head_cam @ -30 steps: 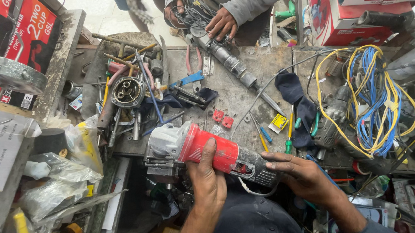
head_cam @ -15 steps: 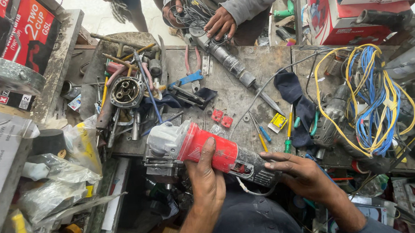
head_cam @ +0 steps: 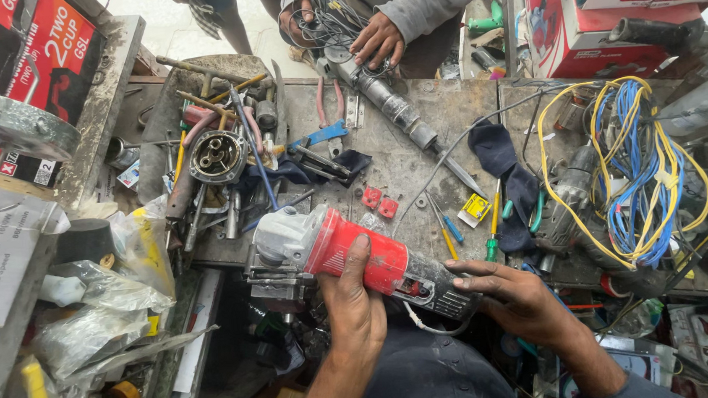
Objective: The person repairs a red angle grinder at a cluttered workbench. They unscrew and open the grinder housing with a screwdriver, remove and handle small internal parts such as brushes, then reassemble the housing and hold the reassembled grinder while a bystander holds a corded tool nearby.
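Little has moved since the earlier frames: both hands stay on the red angle grinder (head_cam: 359, 257), which lies near the front edge of the cluttered surface (head_cam: 401, 157), its grey gear head pointing to 9 o'clock. Left hand (head_cam: 354, 304) wraps the red body from below, thumb up, while right hand (head_cam: 518, 300) grasps the dark rear handle at 3 o'clock. At 12 o'clock another person's hands (head_cam: 375, 39) work on a long grey tool (head_cam: 393, 107); blue and yellow wires (head_cam: 634, 173) lie at 2 o'clock.
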